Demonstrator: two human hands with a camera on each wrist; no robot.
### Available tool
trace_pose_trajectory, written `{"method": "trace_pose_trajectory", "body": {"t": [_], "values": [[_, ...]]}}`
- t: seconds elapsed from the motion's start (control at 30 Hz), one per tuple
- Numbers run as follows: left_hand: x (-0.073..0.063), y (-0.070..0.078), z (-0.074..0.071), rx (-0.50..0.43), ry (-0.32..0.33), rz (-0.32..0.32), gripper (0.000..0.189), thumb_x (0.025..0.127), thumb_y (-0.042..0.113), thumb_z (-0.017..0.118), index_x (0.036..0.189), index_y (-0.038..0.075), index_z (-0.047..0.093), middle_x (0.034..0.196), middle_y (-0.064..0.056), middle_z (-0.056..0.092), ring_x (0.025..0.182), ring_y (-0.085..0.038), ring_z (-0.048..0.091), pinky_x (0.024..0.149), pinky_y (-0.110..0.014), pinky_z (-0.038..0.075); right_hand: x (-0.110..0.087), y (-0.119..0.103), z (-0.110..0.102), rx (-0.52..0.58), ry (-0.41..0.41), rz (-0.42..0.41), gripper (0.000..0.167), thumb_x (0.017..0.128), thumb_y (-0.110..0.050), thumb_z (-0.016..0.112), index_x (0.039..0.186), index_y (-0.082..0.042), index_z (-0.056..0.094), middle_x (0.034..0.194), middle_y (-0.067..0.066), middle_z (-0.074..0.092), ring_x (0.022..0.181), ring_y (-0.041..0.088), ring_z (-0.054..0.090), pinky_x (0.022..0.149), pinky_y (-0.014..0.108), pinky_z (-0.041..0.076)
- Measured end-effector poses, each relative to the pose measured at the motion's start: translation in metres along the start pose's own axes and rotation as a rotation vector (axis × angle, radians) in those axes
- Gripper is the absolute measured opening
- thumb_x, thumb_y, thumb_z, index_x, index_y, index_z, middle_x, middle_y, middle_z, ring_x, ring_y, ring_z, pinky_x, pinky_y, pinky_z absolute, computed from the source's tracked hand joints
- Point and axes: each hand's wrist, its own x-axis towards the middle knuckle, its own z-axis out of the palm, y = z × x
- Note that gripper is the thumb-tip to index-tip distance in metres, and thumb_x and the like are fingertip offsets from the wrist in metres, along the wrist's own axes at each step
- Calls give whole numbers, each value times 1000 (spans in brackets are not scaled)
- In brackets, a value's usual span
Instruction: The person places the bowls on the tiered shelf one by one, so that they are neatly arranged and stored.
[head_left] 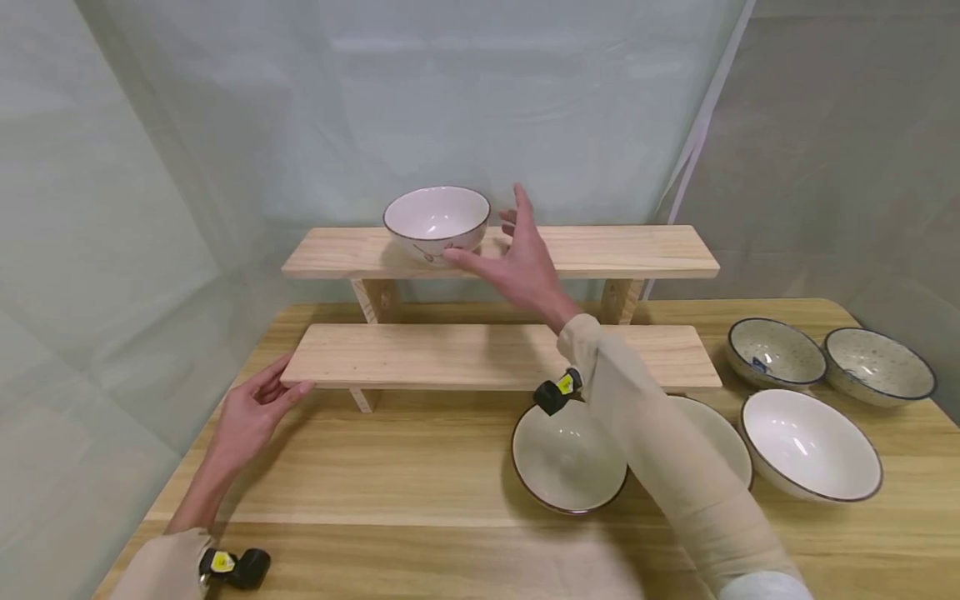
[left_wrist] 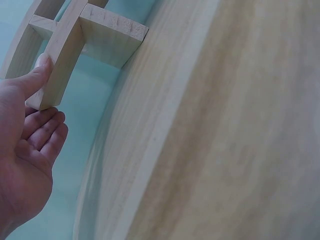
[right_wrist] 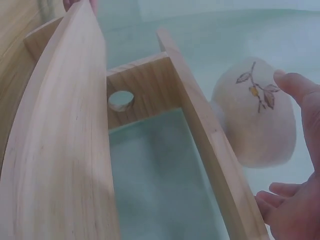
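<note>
A white bowl with a dark rim and a painted sprig (head_left: pixel 437 218) stands upright on the upper board of a two-tier wooden shelf (head_left: pixel 600 250). My right hand (head_left: pixel 525 262) is beside the bowl's right side, thumb and fingers spread wide. In the head view its thumb overlaps the bowl's near wall; whether it touches I cannot tell. The right wrist view has the sprig (right_wrist: pixel 257 90) near the thumb tip, the other fingers apart from the bowl. At the lower board's left end, my left hand (head_left: pixel 251 417) grips the corner (left_wrist: pixel 50 95) between thumb and fingers.
On the wooden table (head_left: pixel 420 483), a cream bowl (head_left: pixel 570 467) and another bowl (head_left: pixel 712 433), partly behind my right sleeve, stand before the shelf. Further right are a white bowl (head_left: pixel 810 442) and two speckled bowls (head_left: pixel 776 346) with blue rims. Pale sheeting (head_left: pixel 247 125) hangs behind.
</note>
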Motion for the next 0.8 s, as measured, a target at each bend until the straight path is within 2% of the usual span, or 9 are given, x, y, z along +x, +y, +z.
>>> {"method": "trace_pose_trajectory", "body": {"t": [0.57,0.8], "values": [[2,2,0,25,13,-3,68,103,17,68,155,-11,34,143,-37,50,101,17,53,79,-7,50,-29,7,-26,64,-22,-95,111,86,-31,87,167,-15,11,154,17,42,141,30,42,109,39,44],[3,2,1,29,15,-5,68,103,18,68,155,-11,35,144,-37,49,102,17,52,80,-7,49,-42,8,-33,-1,-36,-136,105,88,-29,86,166,-12,17,153,19,44,139,31,45,110,39,43]]}}
